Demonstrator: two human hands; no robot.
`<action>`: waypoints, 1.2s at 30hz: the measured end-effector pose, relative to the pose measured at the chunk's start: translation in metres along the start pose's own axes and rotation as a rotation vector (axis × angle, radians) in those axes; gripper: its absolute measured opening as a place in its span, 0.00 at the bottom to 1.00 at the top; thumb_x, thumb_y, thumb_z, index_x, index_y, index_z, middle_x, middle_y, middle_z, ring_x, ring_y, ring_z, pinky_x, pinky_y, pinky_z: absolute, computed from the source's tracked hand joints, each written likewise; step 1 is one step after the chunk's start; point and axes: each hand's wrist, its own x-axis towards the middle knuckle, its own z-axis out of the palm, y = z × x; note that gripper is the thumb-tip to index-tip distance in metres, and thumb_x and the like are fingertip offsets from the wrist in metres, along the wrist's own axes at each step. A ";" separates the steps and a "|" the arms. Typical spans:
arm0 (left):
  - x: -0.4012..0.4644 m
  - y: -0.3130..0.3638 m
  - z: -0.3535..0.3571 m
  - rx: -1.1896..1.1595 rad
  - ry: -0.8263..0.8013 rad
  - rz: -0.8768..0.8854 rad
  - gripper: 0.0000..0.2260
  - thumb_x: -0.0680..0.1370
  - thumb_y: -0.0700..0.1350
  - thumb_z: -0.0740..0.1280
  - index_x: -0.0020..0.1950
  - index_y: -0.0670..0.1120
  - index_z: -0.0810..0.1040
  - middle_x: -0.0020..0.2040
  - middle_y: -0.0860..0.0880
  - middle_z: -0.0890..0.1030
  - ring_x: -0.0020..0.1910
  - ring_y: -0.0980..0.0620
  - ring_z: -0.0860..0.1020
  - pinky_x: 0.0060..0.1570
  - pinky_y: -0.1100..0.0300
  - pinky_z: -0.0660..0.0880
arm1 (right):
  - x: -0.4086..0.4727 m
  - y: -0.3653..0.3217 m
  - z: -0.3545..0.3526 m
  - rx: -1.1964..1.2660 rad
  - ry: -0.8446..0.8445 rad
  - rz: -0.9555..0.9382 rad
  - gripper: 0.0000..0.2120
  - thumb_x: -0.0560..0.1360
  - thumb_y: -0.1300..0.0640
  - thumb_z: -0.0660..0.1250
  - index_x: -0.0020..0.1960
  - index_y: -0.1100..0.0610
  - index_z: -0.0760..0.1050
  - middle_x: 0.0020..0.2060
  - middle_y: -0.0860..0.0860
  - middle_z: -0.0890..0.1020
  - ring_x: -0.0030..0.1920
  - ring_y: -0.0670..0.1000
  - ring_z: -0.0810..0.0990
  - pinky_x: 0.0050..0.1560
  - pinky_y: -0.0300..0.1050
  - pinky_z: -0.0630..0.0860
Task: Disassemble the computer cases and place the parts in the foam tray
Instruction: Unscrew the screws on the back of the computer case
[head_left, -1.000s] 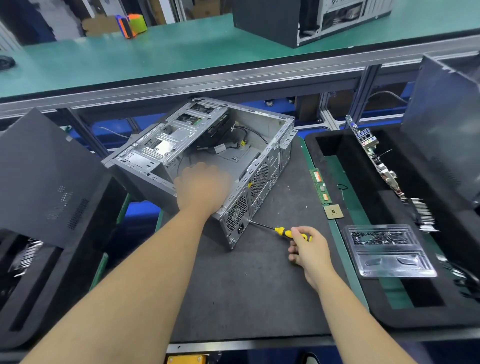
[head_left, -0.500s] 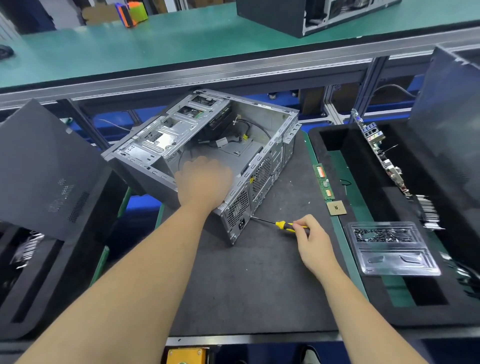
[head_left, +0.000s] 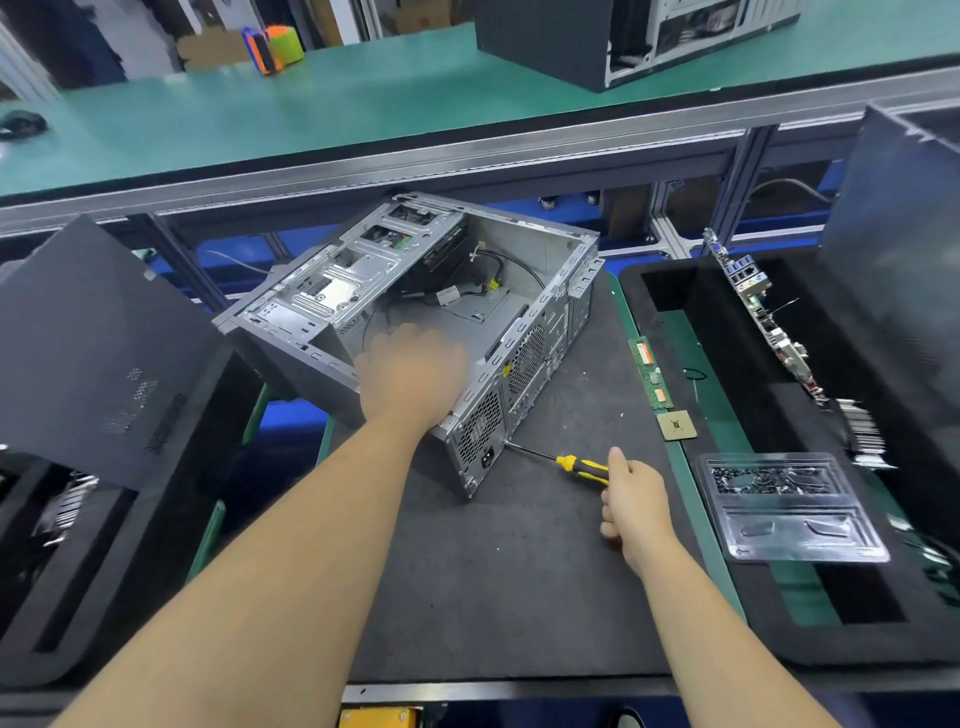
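The open computer case (head_left: 467, 312), a box of bare grey stamped steel with perforated vent grilles on its rear face, lay on its side on the dark matte work mat (head_left: 519, 571), loose black cables coiled inside. The left hand (head_left: 410, 374) rested on the case's near top edge; blur hid whether its fingers curled over the rim. The right hand (head_left: 636, 499) gripped the yellow-and-black handle of a screwdriver (head_left: 563, 461), whose thin metal shaft reached the case's rear lower corner. Just right of the mat lay a green memory stick (head_left: 652, 374) and a square gold-toned processor chip (head_left: 677, 425). Beyond them sat the black foam tray (head_left: 779, 644), holding a clear moulded plastic blister (head_left: 789, 514) of small dark screws and an upright circuit board (head_left: 763, 317).
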 end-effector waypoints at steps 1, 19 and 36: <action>0.000 0.000 0.001 -0.001 0.001 0.000 0.22 0.81 0.59 0.52 0.66 0.53 0.78 0.69 0.49 0.73 0.68 0.42 0.69 0.67 0.43 0.63 | 0.000 0.002 0.000 0.019 -0.016 -0.034 0.17 0.83 0.45 0.56 0.42 0.56 0.68 0.34 0.56 0.68 0.27 0.52 0.64 0.26 0.42 0.63; 0.000 -0.002 0.002 -0.018 0.002 0.006 0.21 0.82 0.59 0.52 0.65 0.54 0.78 0.70 0.50 0.72 0.69 0.42 0.67 0.68 0.44 0.62 | -0.011 -0.010 -0.003 -0.168 -0.029 -0.182 0.14 0.82 0.47 0.54 0.46 0.52 0.73 0.38 0.53 0.79 0.37 0.54 0.73 0.39 0.49 0.69; 0.000 -0.002 0.002 -0.016 0.012 0.004 0.21 0.82 0.60 0.52 0.65 0.54 0.78 0.70 0.50 0.73 0.68 0.42 0.68 0.67 0.44 0.62 | -0.018 -0.006 -0.009 -0.161 -0.041 -0.469 0.10 0.78 0.60 0.68 0.50 0.44 0.77 0.47 0.46 0.77 0.40 0.40 0.74 0.39 0.35 0.67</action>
